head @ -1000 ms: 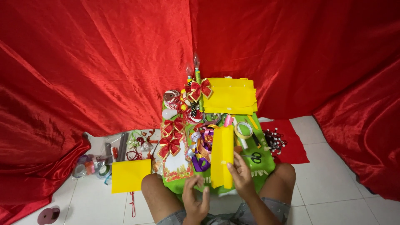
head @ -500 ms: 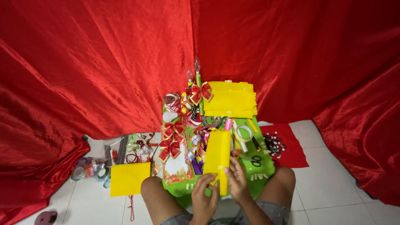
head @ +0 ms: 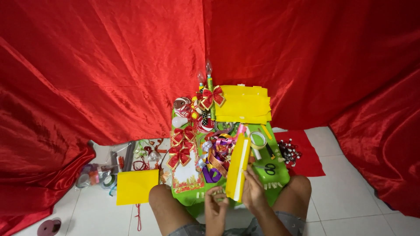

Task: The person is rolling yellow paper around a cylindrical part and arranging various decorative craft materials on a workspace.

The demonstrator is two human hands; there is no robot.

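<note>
The right hand is pinching the folded yellow paper, tip tilting toward one o'clock. The left hand is curling, apparently empty; steadying the lower edge seems wise

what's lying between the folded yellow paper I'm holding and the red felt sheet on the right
In the head view, black-handled scissors lie on the green mat between the folded yellow paper and the red felt sheet.
</note>
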